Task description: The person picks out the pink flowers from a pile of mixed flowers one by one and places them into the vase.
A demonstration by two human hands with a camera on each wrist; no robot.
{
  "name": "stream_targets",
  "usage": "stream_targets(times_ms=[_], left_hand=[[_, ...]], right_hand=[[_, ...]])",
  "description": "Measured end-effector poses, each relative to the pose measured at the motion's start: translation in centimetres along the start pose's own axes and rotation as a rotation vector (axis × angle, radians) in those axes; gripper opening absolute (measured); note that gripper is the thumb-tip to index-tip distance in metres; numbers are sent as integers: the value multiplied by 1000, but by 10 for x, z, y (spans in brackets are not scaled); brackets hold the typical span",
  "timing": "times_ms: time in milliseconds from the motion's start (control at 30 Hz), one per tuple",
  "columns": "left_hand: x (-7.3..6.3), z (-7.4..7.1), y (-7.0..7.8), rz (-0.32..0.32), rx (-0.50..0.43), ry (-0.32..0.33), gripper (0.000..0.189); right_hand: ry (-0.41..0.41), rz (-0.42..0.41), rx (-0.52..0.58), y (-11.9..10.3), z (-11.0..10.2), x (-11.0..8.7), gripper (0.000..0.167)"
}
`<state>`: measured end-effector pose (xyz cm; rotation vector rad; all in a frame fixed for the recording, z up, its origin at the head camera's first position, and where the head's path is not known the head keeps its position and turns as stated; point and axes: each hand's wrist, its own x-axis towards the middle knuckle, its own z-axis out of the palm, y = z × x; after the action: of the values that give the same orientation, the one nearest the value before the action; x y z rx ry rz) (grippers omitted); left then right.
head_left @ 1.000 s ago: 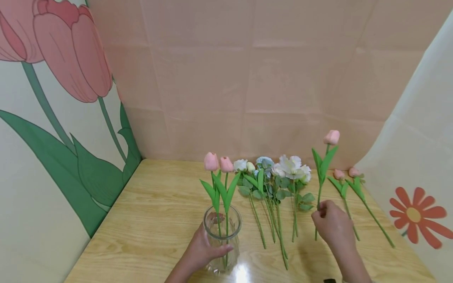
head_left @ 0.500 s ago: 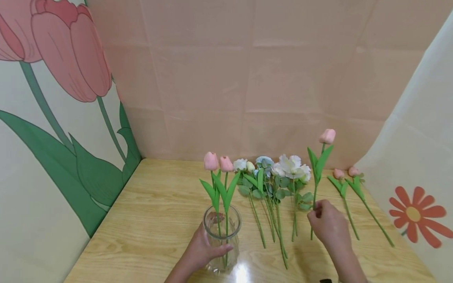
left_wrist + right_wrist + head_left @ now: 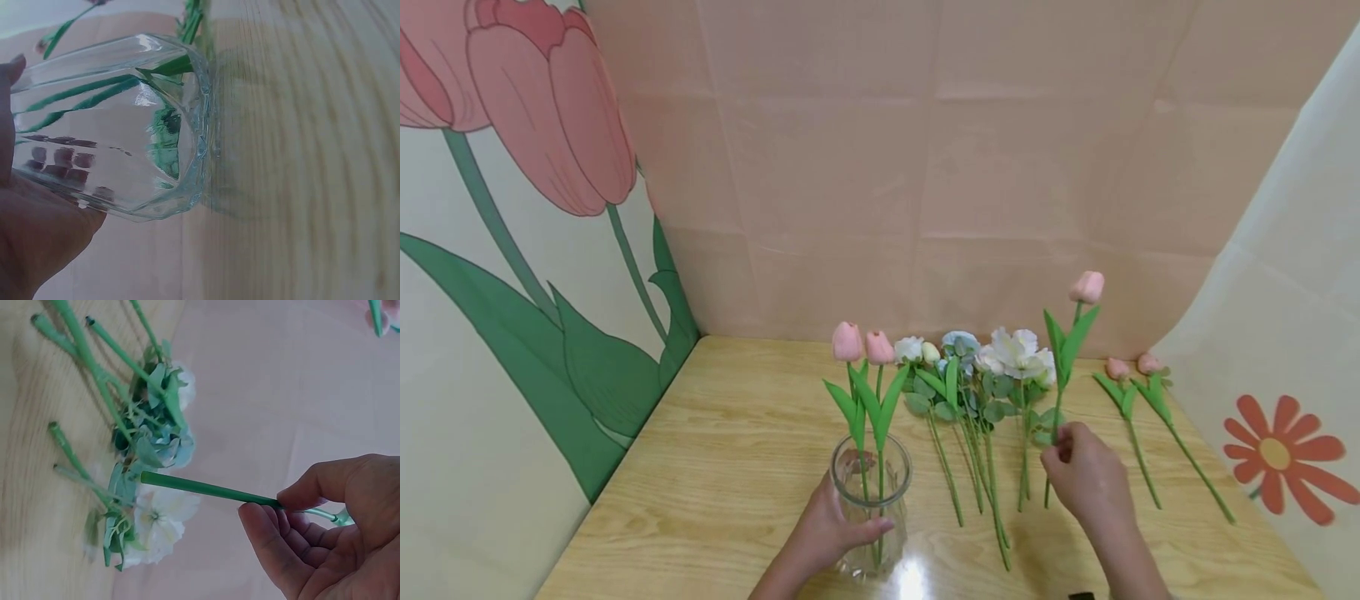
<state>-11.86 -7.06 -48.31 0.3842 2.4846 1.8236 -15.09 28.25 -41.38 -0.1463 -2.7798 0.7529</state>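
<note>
A clear glass vase [image 3: 891,492] stands upright near the table's front with two pink tulips [image 3: 847,342] in it. My left hand [image 3: 831,529] grips the vase, thumb in front and fingers behind; in the left wrist view the stems show through the glass [image 3: 125,119]. To the right, my right hand [image 3: 1093,475] pinches the stem of another pink tulip [image 3: 1075,337], held upright with its bloom on top. In the right wrist view the lower end of that green stem [image 3: 200,487] sticks out past thumb and forefinger.
Between the hands lie several white and blue flowers [image 3: 1018,354] with green stems toward the front. Two more pink tulips [image 3: 1127,404] lie at the right. A pink cloth backdrop [image 3: 925,167] rises behind the wooden table [image 3: 700,467].
My right hand has moved a little to the left with the tulip, which now overlaps the edge of the white flowers. The left hand and vase have stayed in place.
</note>
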Motion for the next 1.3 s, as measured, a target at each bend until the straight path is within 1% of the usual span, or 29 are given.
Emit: stream_targets(times_ms=[267, 433, 567, 833, 1100, 1300], left_hand=[[1, -1, 1, 27, -15, -4, 87], [0, -2, 1, 31, -11, -4, 87], [0, -2, 0, 25, -17, -6, 87], [1, -1, -2, 15, -19, -6, 88], [1, 0, -2, 12, -22, -6, 88], [2, 0, -4, 16, -33, -16, 87]], right_hand=[[0, -29, 13, -16, -2, -6, 26], [42, -82, 10, -22, -1, -9, 23], [59, -98, 5, -25, 1, -11, 21], [44, -96, 23, -34, 0, -14, 17], [-3, -77, 66, -45, -3, -17, 20], [-9, -91, 79, -55, -5, -20, 20]])
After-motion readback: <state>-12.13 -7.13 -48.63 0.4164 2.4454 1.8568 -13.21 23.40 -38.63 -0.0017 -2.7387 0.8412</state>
